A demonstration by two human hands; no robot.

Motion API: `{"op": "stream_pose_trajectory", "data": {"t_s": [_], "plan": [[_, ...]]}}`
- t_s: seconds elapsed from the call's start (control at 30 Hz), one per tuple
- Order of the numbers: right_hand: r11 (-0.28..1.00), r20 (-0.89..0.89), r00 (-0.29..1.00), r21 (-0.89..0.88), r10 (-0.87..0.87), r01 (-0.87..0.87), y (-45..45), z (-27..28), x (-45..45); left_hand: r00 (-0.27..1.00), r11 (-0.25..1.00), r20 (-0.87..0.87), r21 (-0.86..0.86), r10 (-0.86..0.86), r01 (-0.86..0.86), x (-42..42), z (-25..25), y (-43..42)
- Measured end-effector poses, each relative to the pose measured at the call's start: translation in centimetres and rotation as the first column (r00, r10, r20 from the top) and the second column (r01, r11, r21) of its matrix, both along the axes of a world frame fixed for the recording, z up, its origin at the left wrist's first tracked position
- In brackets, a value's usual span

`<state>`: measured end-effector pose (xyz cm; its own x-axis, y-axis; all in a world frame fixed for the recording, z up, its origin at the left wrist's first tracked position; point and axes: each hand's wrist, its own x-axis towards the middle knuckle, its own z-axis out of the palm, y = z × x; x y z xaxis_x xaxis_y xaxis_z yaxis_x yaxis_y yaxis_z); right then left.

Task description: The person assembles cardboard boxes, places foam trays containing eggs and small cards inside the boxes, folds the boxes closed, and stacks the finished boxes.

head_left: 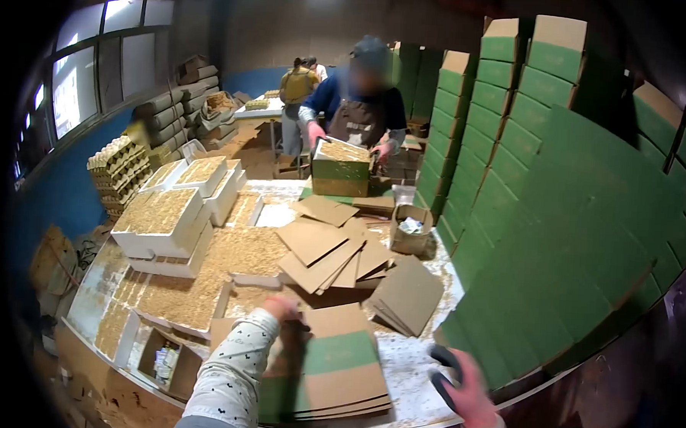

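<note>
My left hand (282, 308), in a pink glove below a white patterned sleeve, is at the upper left edge of a stack of flattened green-and-brown cartons (341, 352). Its fingertips are dark and blurred, so a hold cannot be made out. To the right of the stack, my right hand (466, 384) hangs over the white tabletop (409, 370), its dark-tipped fingers curved and apart with nothing between them. Loose brown cardboard sheets (311, 241) lie beyond my left hand, and more sheets (408, 293) lie beyond the stack.
Across the table a person (363, 100) holds a green carton (341, 176) with a white foam box in it. Foam boxes of shavings (159, 214) stand left. Tall green cartons (547, 93) and a big green sheet (556, 246) flank the right. Farther back are other people (296, 89).
</note>
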<state>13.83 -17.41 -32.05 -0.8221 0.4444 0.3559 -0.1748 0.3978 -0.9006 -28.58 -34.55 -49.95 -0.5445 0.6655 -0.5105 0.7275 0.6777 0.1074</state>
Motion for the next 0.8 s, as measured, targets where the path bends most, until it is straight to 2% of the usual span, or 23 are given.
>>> {"op": "stream_pose_trajectory", "data": {"t_s": [0.03, 0.07, 0.1, 0.13, 0.17, 0.2, 0.23, 0.27, 0.33, 0.37, 0.4, 0.43, 0.47, 0.5, 0.53, 0.57, 0.6, 0.63, 0.67, 0.7, 0.73, 0.8], "plan": [[0.99, 0.125, 0.987, 0.114, -0.101, 0.087, 0.3, -4.4, -2.3, 0.995, 0.991, -0.052, -0.098, 0.09, -0.095, 1.4, 1.7, -3.0], [0.96, 0.234, 0.948, 0.231, -0.215, 0.16, 0.3, -8.8, -4.2, 0.984, 0.985, -0.051, 0.02, 0.172, -0.171, 1.0, -1.6, -5.7], [0.972, 0.389, 0.893, 0.158, -0.225, 0.176, 0.9, -17.2, -6.1, 0.983, 0.974, 0.005, 0.137, 0.183, -0.182, 1.3, -2.0, -7.3], [0.975, 0.536, 0.816, 0.094, -0.218, 0.199, 0.7, -23.1, -7.3, 0.981, 0.946, 0.066, 0.258, 0.184, -0.195, 1.6, -1.8, -7.8], [0.865, 0.453, 0.889, -0.472, 0.069, 0.173, -1.9, -21.7, -7.7, 0.981, 0.96, 0.103, 0.208, 0.167, -0.185, 1.4, -1.7, -7.9], [0.473, 0.223, 0.939, -0.878, 0.264, 0.075, -4.4, -20.1, -7.9, 0.977, 0.971, 0.145, 0.16, 0.153, -0.176, 1.0, -1.9, -8.3], [0.663, 0.242, 0.94, -0.748, 0.239, 0.024, -4.8, -22.5, -7.7, 0.954, 0.968, 0.253, 0.146, 0.16, -0.202, 0.2, -2.4, -8.8], [0.817, 0.26, 0.943, -0.576, 0.209, -0.023, -4.6, -27.1, -6.4, 0.941, 0.98, 0.302, 0.079, 0.153, -0.185, 1.0, -1.0, -9.4], [0.856, 0.402, 0.892, -0.515, 0.204, 0.036, -4.4, -27.9, -4.4, 0.988, 0.988, 0.132, 0.122, 0.081, -0.097, 4.2, 1.6, -11.2], [0.754, 0.509, 0.822, -0.637, 0.254, 0.162, -4.4, -28.0, -3.0, 0.992, 0.987, 0.1, 0.132, 0.078, -0.091, 5.2, 0.9, -12.1], [0.62, 0.589, 0.741, -0.723, 0.323, 0.305, -5.4, -26.7, -2.3, 0.993, 0.982, 0.112, 0.181, 0.029, -0.049, 3.8, -3.7, -12.8], [0.721, 0.664, 0.729, -0.587, 0.167, 0.37, -5.8, -22.9, -3.3, 0.996, 0.955, -0.064, 0.294, 0.057, -0.036, 5.1, -3.1, -13.5], [0.894, 0.535, 0.844, -0.362, -0.034, 0.265, -4.3, -22.2, -4.3, 0.966, 0.914, -0.231, 0.406, 0.112, -0.008, 6.1, -2.4, -13.9], [0.964, 0.357, 0.903, -0.028, -0.239, 0.266, -2.9, -21.4, -5.3, 0.982, 0.888, -0.151, 0.459, 0.11, -0.029, 6.9, 2.1, -13.8], [0.904, 0.218, 0.884, 0.214, -0.413, 0.37, -5.4, -12.5, -7.9, 0.991, 0.855, -0.073, 0.514, 0.116, -0.063, 7.6, 7.1, -13.7], [0.836, 0.113, 0.907, 0.446, -0.407, 0.32, -7.0, -4.7, -9.9, 0.945, 0.722, -0.293, 0.684, 0.142, 0.104, 8.1, 9.3, -13.5], [0.789, 0.002, 0.94, 0.544, -0.34, 0.284, -7.1, -1.6, -11.3, 0.85, 0.574, -0.482, 0.765, 0.213, 0.291, 9.0, 11.2, -14.0], [0.672, -0.096, 0.961, 0.697, -0.26, 0.251, -7.8, 1.6, -12.5, 0.86, 0.601, -0.478, 0.745, 0.18, 0.289, 10.0, 15.6, -14.1], [0.581, -0.031, 0.983, 0.803, -0.18, 0.132, -9.2, 4.9, -13.8, 0.862, 0.618, -0.485, 0.726, 0.146, 0.303, 10.8, 19.9, -13.9], [0.487, 0.077, 0.992, 0.873, -0.104, -0.017, -10.1, 5.8, -15.6, 0.907, 0.674, -0.407, 0.701, 0.108, 0.234, 11.8, 21.9, -13.9], [0.372, 0.187, 0.981, 0.915, -0.042, -0.158, -11.0, 6.3, -16.7, 0.871, 0.639, -0.468, 0.718, 0.149, 0.276, 12.9, 21.2, -14.0], [0.463, 0.566, 0.816, 0.759, -0.12, -0.458, -11.3, 5.3, -18.0, 0.747, 0.552, -0.615, 0.725, 0.252, 0.411, 14.7, 19.1, -14.6]]}}
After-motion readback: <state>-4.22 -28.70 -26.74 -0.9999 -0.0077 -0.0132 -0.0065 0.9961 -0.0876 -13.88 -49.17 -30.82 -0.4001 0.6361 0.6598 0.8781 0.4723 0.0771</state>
